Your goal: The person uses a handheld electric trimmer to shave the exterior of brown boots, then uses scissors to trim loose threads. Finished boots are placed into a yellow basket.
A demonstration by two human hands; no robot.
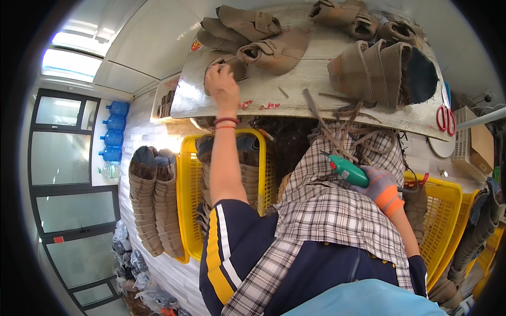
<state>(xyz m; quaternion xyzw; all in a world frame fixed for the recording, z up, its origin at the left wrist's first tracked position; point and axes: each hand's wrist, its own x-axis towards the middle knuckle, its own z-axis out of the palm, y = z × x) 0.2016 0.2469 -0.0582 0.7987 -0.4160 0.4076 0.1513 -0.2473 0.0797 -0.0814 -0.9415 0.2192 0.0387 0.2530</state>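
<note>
My bare left hand reaches across the worktable, its fingers bent over a brown shoe upper at the left side. Beside that upper lies another one with a strap, and more are stacked behind it. In my gloved right hand, over my lap, is a small green corded power tool with a red button. Its exact kind is unclear. Brown strips trail from the table edge onto my checked apron.
Nested shoe uppers stand on the table's right, near red-handled scissors. Yellow crates flank me on both sides, the left one holding uppers. Long stacks of uppers stand left of it. Blue water bottles line the wall.
</note>
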